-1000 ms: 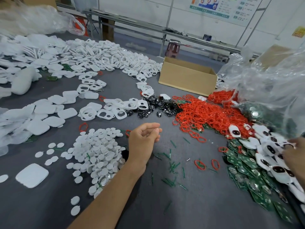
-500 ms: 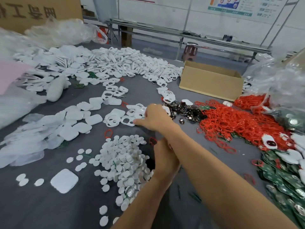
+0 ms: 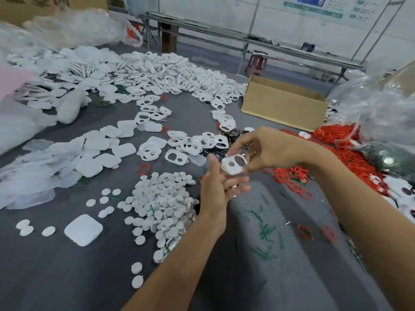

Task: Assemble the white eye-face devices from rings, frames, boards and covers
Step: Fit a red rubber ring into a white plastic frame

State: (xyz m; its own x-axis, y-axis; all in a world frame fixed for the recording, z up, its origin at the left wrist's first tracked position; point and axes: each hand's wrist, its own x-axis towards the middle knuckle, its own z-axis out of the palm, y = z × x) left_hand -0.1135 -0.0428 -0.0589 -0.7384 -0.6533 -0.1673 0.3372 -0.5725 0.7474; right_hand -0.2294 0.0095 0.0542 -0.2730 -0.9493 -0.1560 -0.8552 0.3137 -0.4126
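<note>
A short while ago the right hand (image 3: pixel 271 151) was stretched out past the left hand (image 3: pixel 216 191), down among the loose frames (image 3: pixel 190 144). Now it has come back, and it has one frame (image 3: pixel 233 165). So I think picking a frame is done and a new device is only just begun. The frame has two open holes and nothing in them yet.

Nearest to us, the left arm comes up across the counter (image 3: pixel 67 277). The left hand is palm up with its fingers straight and spread. It holds nothing that I can see. It is blurry, so I cannot tell if its fingers touch the frame. The frame sits just above those fingers.

The right arm comes in from the right side. The right hand is a bit farther off and higher than the left one. Its thumb and fingers are curled and pinch the right edge of the frame. The frame is up in the air, off the counter.

Just left of the left hand is a heap of small white discs (image 3: pixel 161 198). Right of the right hand lie red rings (image 3: pixel 350 158). Past both hands are the loose frames, with covers (image 3: pixel 101 158) off to their left. Far behind the right hand stands a brown box (image 3: pixel 283 106).
</note>
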